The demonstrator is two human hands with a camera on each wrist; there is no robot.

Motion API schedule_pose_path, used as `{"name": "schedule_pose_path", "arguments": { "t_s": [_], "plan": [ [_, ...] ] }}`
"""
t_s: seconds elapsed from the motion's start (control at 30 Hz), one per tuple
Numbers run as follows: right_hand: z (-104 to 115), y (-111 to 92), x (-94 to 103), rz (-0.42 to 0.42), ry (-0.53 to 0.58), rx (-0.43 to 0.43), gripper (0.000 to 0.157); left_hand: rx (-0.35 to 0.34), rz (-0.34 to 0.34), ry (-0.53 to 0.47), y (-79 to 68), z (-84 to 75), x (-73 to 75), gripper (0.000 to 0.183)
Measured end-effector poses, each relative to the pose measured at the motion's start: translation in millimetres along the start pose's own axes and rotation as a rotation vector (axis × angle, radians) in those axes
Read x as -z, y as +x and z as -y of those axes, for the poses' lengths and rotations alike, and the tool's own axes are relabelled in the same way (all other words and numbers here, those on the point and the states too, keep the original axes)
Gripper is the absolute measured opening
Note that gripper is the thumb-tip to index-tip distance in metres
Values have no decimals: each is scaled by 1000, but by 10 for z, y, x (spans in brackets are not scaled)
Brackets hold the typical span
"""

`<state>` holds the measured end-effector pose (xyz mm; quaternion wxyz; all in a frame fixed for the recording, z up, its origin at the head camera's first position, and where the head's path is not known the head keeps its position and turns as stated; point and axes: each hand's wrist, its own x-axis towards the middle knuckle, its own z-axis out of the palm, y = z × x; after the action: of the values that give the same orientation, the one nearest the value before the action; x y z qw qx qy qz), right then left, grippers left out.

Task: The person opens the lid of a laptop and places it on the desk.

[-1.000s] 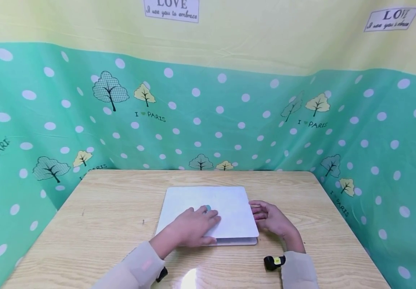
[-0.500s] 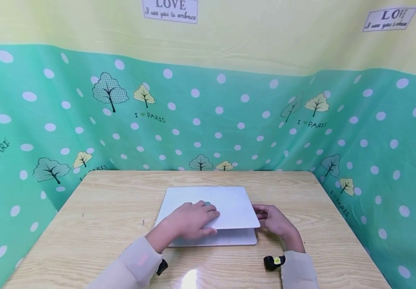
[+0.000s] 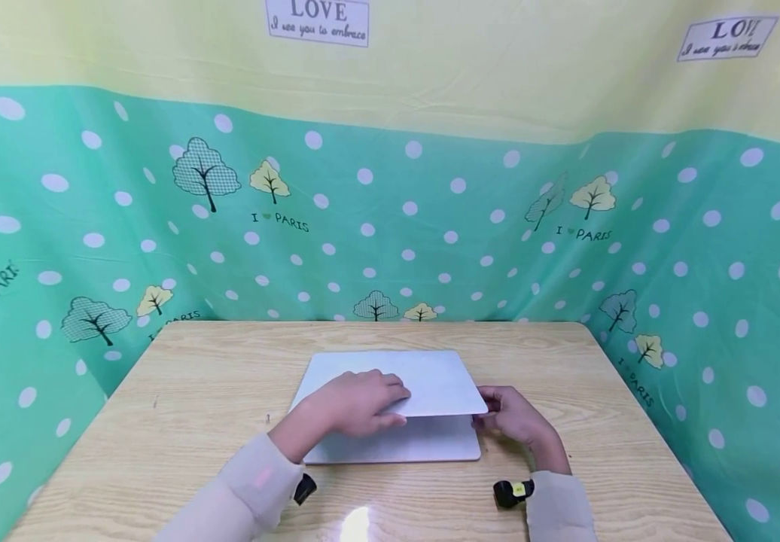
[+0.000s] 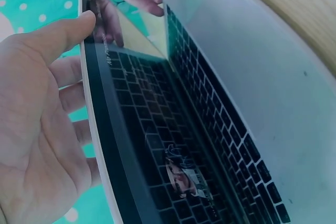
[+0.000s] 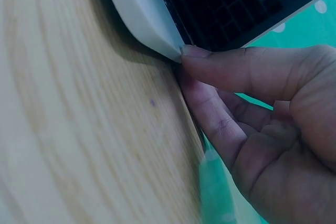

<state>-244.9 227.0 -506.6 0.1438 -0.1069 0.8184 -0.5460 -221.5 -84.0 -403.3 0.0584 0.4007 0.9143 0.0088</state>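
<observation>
A silver laptop stands partly raised on the table; its lid [image 3: 434, 380] is tilted up and its base [image 3: 397, 446] lies flat. With the thumb over the front edge and the fingers on the outer face, my left hand [image 3: 359, 403] holds the lid. In the left wrist view the dark keyboard [image 4: 210, 111] shows, mirrored in the glossy screen [image 4: 139, 124]. My right hand [image 3: 513, 415] is at the right side of the base. The right wrist view shows its thumb [image 5: 226, 69] and index finger pinching the base's edge.
The laptop rests on a wood-grain table [image 3: 214, 399]. Behind and at both sides hangs a green and yellow curtain [image 3: 431, 226] with dots and trees. A black wrist camera [image 3: 513, 493] sits by the right sleeve.
The lid has swung up from nearly closed to a wider gap, with the left hand moving up along with it. My right hand's fingers have drawn in to the base's side edge.
</observation>
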Motion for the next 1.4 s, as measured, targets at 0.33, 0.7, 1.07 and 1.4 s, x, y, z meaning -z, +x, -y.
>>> {"name": "schedule_pose_path", "arguments": {
  "t_s": [0.33, 0.7, 1.07, 1.4],
  "plan": [
    [78, -47, -9, 15, 53, 3, 51, -9, 16, -77, 27, 35, 138, 48],
    [25, -17, -5, -3, 29, -3, 44, -43, 19, -130, 68, 107, 244, 42],
    [-1, 0, -10, 18, 15, 28, 54, -55, 24, -235, 142, 193, 418, 38],
    [13, -8, -8, 30, 2, 29, 56, -47, 22, -265, 196, 253, 530, 39]
  ]
}}
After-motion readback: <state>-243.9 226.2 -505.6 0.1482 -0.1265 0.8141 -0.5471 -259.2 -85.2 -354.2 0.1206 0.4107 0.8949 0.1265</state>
